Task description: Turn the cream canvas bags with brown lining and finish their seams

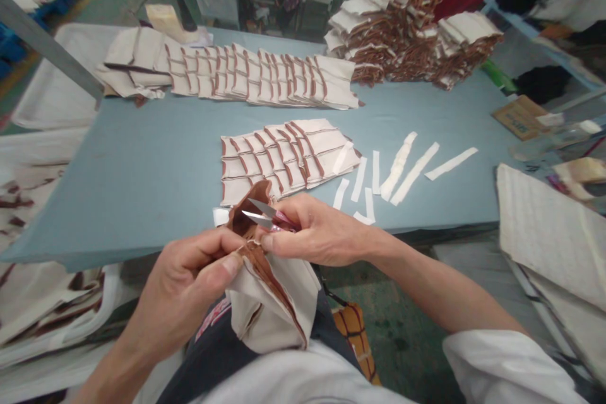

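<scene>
My left hand (189, 278) pinches a cream cloth piece with brown trim (272, 303), held over my lap at the near edge of the blue table (142, 164). My right hand (317, 233) grips small thread snips (265, 214), their open blades pointing left at the brown trim end of the piece. Both hands are closed and touch the same piece.
A fanned group of similar cream pieces (284, 154) lies just beyond my hands, a longer row (255, 76) farther back, and tall stacks (407, 25) at the far right. White strips (402, 167) lie to the right. Cloth heaps (42, 290) fill bins on my left.
</scene>
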Tool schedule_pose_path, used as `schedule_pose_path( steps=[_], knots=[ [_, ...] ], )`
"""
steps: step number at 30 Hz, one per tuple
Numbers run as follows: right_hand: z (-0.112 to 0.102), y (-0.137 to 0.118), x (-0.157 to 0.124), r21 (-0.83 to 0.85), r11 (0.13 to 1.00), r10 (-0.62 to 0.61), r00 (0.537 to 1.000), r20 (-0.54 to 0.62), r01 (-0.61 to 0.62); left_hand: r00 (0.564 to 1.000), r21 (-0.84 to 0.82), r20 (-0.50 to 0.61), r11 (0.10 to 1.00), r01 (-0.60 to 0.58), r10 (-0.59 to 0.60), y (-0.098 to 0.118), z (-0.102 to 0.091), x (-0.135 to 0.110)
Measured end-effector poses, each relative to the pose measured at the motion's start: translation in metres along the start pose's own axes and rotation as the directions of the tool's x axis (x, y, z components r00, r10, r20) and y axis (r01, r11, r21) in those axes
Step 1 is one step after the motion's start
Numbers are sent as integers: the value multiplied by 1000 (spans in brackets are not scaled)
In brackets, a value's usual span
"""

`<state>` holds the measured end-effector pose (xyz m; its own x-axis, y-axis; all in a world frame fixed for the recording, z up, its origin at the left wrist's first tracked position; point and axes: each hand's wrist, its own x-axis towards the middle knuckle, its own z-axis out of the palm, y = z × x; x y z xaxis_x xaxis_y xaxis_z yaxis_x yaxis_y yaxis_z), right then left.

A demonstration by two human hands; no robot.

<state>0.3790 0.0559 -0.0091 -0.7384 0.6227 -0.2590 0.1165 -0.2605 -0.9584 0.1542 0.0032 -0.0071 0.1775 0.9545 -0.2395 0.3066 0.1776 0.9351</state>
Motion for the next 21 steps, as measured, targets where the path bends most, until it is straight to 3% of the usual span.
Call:
schedule_pose_path(
  steps=[7, 16, 21],
  knots=[
    [8, -1, 2, -73, 995, -73, 990, -123, 65, 995, 190, -68, 980, -52, 66, 12, 3, 0],
    [10, -4, -4, -245, 965, -159, 952, -262, 94, 996, 226, -71, 974, -35, 52, 19, 5, 1],
    [15, -1, -3, -367, 924, -251, 890, -381, 104, 981, 246, -4, 951, -186, 193, 18, 2, 11]
  ],
)
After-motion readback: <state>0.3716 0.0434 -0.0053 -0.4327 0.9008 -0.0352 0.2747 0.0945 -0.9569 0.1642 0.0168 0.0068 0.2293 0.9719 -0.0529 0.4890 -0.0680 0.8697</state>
